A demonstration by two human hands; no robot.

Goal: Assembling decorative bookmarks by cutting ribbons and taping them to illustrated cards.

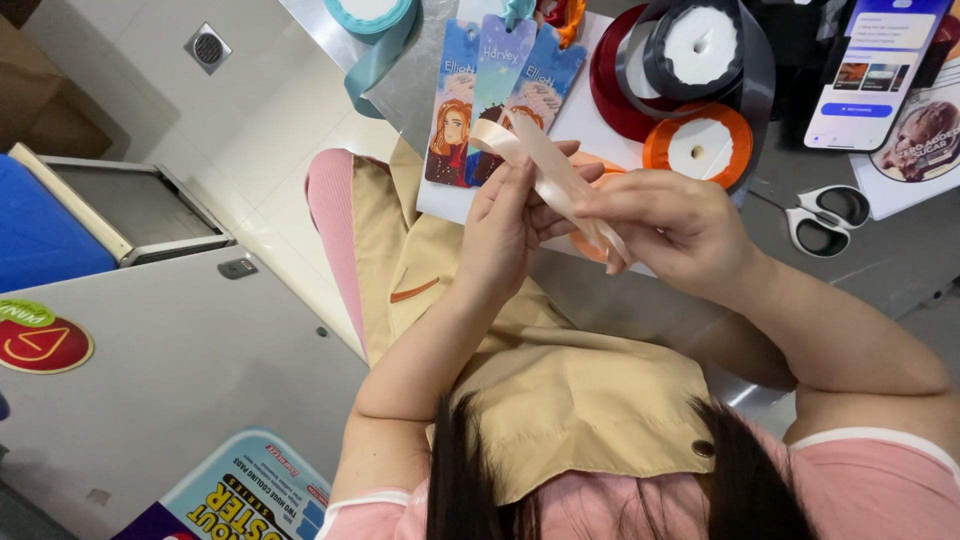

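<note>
Grey metal tabletop [880, 270] is filling the upper right of the view; pale floor tiles [270, 120] with a small square drain [208, 47] are showing on the left, beside a grey cabinet top [180, 350].

Both hands are working close together above the lap, over a tan apron [560, 390]. Left hand [505, 235] is curling closed round a cream satin ribbon [545, 170], fingers wrapped over the strip. Right hand [675, 225] is pinching the same ribbon at its lower end, thumb and fingers closed on it. Ribbon is running taut and slanted between the two hands, apparently so the strip lies flat and does not twist.

Just beyond the hands, three illustrated bookmarks [500, 95] are lying fanned side by side on a white sheet [590, 120], tops pointing away, probably set within reach of the ribbon work. Ribbon spools are crowding the same spot: an orange spool [700, 145] lying flat nearest the right hand, a dark grey spool [700, 50] resting on a deep red one [612, 85], and a teal spool [372, 18] at the tabletop edge with its tail hanging down.

White-handled scissors [825, 218] are lying closed to the right, near the right hand. A phone [875, 70] is propped further back, screen lit.
</note>
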